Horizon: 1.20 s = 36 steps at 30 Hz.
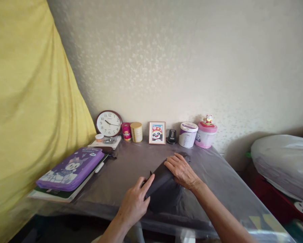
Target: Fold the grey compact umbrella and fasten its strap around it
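A dark grey, sheet-like folded fabric (158, 185) lies slantwise over the front middle of the table, with a looser part hanging toward the near edge. My left hand (136, 199) pinches its lower left end, the index finger stretched along the top and the thumb below. A small black tip sticks up beside that finger. My right hand (180, 170) curls over the upper right end, its fingers bent round the edge. More dark material shows just beyond the right knuckles. The underside of the fabric is hidden, and what it belongs to cannot be made out.
Film covers the table (138, 157). Left lie a purple case (70, 168) on books and a white marker (99, 167). Along the wall stand a clock (109, 123), tins, a panda picture frame (157, 133), a black stand (172, 136), and white (188, 135) and pink tubs (206, 135).
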Each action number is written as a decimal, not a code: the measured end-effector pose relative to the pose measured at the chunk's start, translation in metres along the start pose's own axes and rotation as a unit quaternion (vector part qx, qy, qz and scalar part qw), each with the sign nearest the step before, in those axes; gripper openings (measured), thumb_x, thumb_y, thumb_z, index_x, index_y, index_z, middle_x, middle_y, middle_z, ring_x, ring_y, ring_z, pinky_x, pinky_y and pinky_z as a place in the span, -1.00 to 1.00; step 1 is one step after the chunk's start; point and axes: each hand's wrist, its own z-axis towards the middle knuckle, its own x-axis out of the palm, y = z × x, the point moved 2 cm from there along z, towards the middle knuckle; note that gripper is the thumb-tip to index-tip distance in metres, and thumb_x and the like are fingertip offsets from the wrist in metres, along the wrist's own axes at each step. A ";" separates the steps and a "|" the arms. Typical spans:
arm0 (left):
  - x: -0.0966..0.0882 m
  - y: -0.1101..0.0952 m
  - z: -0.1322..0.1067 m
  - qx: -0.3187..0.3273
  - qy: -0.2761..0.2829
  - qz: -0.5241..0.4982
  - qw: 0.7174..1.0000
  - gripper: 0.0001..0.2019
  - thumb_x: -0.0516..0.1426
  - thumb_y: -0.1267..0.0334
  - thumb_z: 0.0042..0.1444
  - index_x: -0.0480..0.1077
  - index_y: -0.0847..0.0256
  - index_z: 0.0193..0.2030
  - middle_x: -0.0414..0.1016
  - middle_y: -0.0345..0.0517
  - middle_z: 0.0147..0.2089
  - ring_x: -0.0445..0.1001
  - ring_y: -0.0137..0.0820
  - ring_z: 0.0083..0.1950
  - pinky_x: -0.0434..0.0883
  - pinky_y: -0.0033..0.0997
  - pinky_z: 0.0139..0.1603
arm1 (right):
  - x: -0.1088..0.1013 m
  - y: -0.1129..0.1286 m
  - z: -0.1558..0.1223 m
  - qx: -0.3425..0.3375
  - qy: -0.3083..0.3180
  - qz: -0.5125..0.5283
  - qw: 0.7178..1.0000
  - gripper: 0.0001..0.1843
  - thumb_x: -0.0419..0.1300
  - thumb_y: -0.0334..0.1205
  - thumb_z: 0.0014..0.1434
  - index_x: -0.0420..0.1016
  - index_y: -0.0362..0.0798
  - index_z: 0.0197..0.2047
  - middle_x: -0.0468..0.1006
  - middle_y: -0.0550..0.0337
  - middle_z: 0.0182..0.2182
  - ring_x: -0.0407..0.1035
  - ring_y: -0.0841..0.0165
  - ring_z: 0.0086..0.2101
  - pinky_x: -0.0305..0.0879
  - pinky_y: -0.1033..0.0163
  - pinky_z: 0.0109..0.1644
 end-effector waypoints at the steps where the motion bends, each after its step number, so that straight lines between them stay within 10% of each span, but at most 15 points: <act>1: -0.003 0.002 0.001 0.007 -0.020 -0.018 1.000 -0.30 0.02 0.44 0.06 -0.07 -0.14 0.31 0.35 -0.06 0.01 0.48 -0.24 -0.17 0.40 -0.32 -0.17 | -0.004 -0.003 -0.001 0.005 -0.042 0.012 0.999 -0.52 0.03 -0.51 -0.03 0.28 -0.07 0.00 0.40 -0.01 -0.03 0.19 0.18 0.03 -0.11 -0.02 0.17; 4: -0.016 0.008 0.005 0.020 -0.110 -0.070 0.991 -0.41 0.03 0.36 0.12 0.01 -0.01 0.30 0.42 -0.02 -0.03 0.47 -0.24 -0.09 0.39 -0.32 -0.07 | -0.013 -0.025 -0.013 0.096 -0.196 0.077 0.973 -0.45 0.03 -0.40 0.06 0.15 -0.05 0.16 0.22 -0.04 0.16 0.07 0.16 0.15 -0.12 -0.06 0.21; 7: -0.031 0.013 0.013 0.039 -0.184 -0.096 0.978 -0.45 0.05 0.31 0.13 0.07 0.06 0.28 0.41 -0.01 0.06 0.44 -0.25 0.01 0.36 -0.33 0.01 | -0.001 -0.059 -0.033 0.293 -0.286 0.207 0.889 -0.60 0.07 -0.22 0.09 0.26 -0.09 0.02 0.41 -0.05 -0.04 0.28 0.15 -0.02 0.14 -0.01 0.08; 12: -0.043 0.012 0.029 0.056 -0.224 -0.112 0.966 -0.50 0.09 0.29 0.12 0.16 0.11 0.23 0.44 -0.06 0.07 0.44 -0.30 0.03 0.37 -0.36 0.04 | 0.044 -0.073 -0.047 0.340 -0.068 0.506 0.790 -0.67 0.15 0.01 0.03 0.40 -0.06 -0.23 0.52 0.11 -0.28 0.40 0.26 -0.25 0.31 0.15 -0.14; 18: -0.034 0.011 0.034 0.045 -0.232 -0.145 0.961 -0.53 0.10 0.26 0.11 0.22 0.16 0.18 0.41 -0.06 0.12 0.41 -0.31 0.08 0.34 -0.37 0.11 | 0.047 -0.061 -0.045 0.330 -0.055 0.637 0.694 -0.62 0.29 0.05 -0.11 0.39 -0.07 -0.36 0.44 0.28 -0.44 0.36 0.40 -0.39 0.33 0.26 -0.27; 30: -0.037 0.021 0.031 -0.077 -0.200 -0.254 0.943 -0.48 0.10 0.14 0.08 0.19 0.04 0.21 0.37 -0.10 0.16 0.53 -0.33 -0.12 0.44 -0.41 -0.10 | 0.033 -0.065 -0.045 0.286 -0.104 0.551 0.777 -0.63 0.23 0.01 -0.02 0.21 0.00 -0.27 0.28 0.42 -0.62 0.21 0.47 -0.56 0.23 0.34 -0.48; 36: -0.040 0.019 0.027 -0.132 -0.147 -0.343 0.918 -0.46 0.09 0.09 0.10 0.17 0.09 0.23 0.52 -0.28 -0.43 0.25 -0.57 -0.71 0.32 -0.57 -0.61 | -0.001 -0.049 -0.040 0.254 -0.070 0.545 0.796 -0.73 0.15 -0.01 0.08 0.44 -0.04 -0.29 0.40 0.25 -0.40 0.28 0.43 -0.40 0.25 0.31 -0.32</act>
